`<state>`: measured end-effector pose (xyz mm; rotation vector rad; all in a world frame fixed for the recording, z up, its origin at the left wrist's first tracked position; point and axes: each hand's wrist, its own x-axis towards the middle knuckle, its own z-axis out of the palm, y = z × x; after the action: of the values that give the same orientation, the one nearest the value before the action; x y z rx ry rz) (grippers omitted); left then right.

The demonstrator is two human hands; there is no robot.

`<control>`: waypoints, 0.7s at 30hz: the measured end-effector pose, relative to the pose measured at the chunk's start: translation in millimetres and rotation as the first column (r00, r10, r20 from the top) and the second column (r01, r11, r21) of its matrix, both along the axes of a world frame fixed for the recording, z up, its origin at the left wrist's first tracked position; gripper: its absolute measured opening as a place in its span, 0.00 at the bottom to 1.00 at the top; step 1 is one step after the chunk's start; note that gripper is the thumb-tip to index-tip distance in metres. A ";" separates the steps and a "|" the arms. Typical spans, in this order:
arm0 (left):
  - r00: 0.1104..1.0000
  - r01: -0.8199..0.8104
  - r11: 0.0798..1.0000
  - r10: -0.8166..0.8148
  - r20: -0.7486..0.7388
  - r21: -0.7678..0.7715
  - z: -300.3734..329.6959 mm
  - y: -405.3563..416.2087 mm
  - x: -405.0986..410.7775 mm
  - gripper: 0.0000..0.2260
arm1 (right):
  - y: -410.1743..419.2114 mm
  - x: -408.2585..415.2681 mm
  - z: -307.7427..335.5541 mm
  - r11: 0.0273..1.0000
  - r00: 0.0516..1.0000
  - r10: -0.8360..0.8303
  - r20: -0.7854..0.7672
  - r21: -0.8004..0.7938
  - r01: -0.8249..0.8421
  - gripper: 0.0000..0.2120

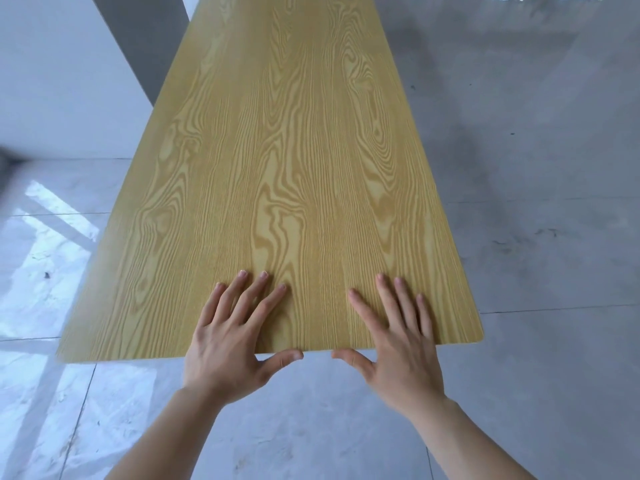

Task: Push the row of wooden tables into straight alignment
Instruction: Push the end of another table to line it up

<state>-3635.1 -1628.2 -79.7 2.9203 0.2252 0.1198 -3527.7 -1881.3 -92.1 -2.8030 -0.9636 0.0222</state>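
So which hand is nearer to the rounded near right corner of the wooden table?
Right. The right hand lies flat on the wooden table close to that corner; the left hand rests nearer the middle of the near edge, farther away.

A single wooden table (277, 150) with a pale yellow-brown grain top stands on a glossy grey tiled floor (536, 237), its long sides running away from the camera and its near corners rounded. Two bare hands lie flat on the top at the near short edge, the left hand (228, 341) and right hand (398, 344) side by side with fingers spread on the wood and thumbs at the edge. Window light reflects off the tiles at the left.
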 end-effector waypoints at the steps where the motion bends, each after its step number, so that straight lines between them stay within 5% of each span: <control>1: 1.000 0.000 1.000 0.000 -0.005 0.007 -1.1 0.5 4.8 0.44 | 0.4 4.9 -1.3 1.000 1.000 0.003 0.002 -0.005 -0.003 0.41; 21: 1.000 -0.021 1.000 0.021 0.011 0.010 -2.5 33.4 87.3 0.43 | 35.7 91.5 -2.3 0.999 1.000 0.010 0.006 -0.042 -0.010 0.42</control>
<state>-3547.8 -1594.8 -82.2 2.9271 0.2546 0.1401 -3436.2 -1845.5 -94.4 -2.8382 -0.9896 0.0356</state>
